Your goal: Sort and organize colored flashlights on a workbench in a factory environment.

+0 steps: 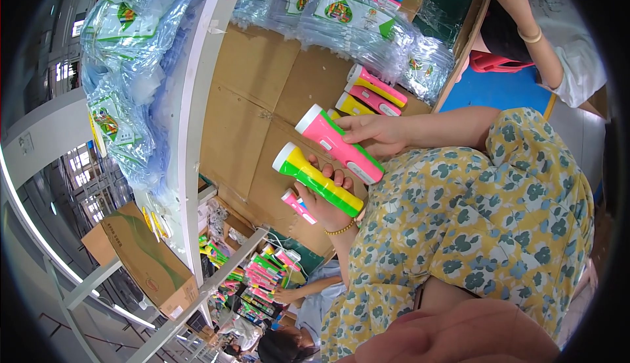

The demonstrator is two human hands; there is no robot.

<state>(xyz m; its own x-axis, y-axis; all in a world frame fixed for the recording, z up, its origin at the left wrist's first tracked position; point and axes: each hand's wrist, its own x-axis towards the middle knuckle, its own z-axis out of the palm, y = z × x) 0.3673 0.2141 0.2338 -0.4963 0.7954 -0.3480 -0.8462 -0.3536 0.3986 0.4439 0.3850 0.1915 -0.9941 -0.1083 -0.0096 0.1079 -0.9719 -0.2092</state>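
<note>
My left hand (323, 204) is wrapped round a green and yellow flashlight (320, 180) with a white head, and its fingertips curl over the barrel. Just above, my right hand (373, 133) grips a pink and green flashlight (341, 145), also white-headed, by its side. The two flashlights lie nearly parallel, heads toward the left. Beside my left hand is a smaller-looking pink flashlight (299, 207), partly hidden by that hand. Beyond my right hand, several pink and yellow flashlights (374, 94) rest on the cardboard-covered table (246, 110).
Clear plastic bags with printed labels (354, 21) lie along the table's far side, and more bags (125, 54) hang past a white post (190, 100). A cardboard box (144, 258) stands lower left. Co-workers sit at the top right and at the bottom, near piled flashlights (266, 274).
</note>
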